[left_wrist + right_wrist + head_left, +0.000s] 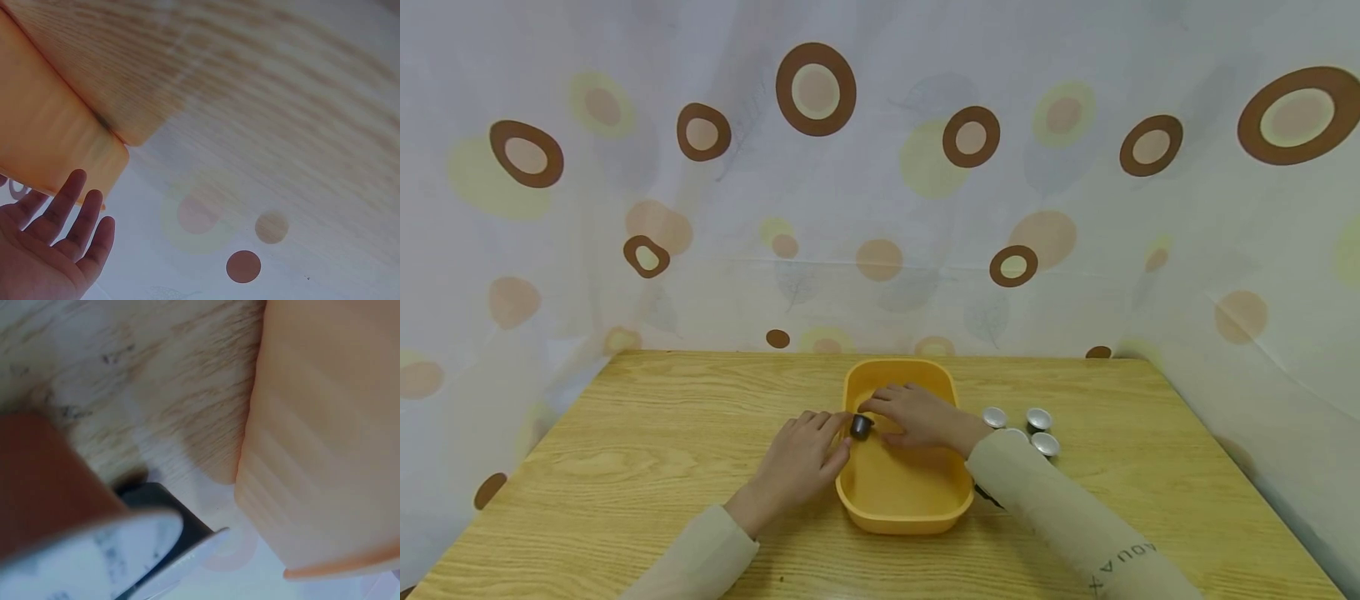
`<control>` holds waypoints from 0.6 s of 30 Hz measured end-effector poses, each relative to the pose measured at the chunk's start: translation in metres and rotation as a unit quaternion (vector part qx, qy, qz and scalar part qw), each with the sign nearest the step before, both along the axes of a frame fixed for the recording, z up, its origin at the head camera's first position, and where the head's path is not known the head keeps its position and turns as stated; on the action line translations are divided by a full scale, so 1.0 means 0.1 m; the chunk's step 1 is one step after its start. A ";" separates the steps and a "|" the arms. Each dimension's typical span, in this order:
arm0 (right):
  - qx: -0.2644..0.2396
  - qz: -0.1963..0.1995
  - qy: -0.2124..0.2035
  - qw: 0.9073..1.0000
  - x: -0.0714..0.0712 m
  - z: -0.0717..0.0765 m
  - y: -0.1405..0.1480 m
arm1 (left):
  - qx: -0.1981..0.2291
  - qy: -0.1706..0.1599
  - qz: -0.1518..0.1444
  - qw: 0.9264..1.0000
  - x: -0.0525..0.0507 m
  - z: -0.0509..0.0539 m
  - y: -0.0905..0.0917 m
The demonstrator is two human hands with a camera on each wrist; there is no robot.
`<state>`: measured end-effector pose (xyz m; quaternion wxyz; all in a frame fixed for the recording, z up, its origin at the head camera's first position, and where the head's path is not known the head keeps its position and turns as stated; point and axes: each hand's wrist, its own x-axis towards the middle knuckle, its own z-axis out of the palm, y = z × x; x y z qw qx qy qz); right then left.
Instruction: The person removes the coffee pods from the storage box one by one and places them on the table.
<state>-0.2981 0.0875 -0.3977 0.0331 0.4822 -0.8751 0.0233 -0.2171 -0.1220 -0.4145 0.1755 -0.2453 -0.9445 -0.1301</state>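
Note:
A small dark coffee capsule [861, 427] is at the left rim of a yellow plastic tub [904, 527], between both hands in the head view. My left hand [801, 458] reaches in from the left, its thumb and index fingertip at the capsule, seeming to pinch it. In the left wrist view, the other fingers of the left hand [59, 244] are spread, and the capsule is out of sight. My right hand [925, 417] reaches over the tub from the right. Its fingers are loosely bent near the capsule, the thumb apart from it.
Several capsules with pale lids [1038, 419] stand to the right of the tub, partly behind the right sleeve [1060, 517]. The right wrist view shows a brown capsule [50, 494] close up beside a dark one [165, 509]. A patterned cloth [880, 200] hangs behind the wooden table [700, 417].

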 end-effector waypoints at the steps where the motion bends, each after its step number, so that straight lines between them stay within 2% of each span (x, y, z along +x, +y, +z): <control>1: -0.001 0.003 0.001 1.000 0.00 0.00 0.00 | -0.001 0.000 0.000 1.000 0.00 0.00 0.00; 18: 0.019 0.010 0.002 1.000 -0.03 -0.02 -0.03 | 0.000 -0.004 0.000 1.000 0.01 0.01 0.00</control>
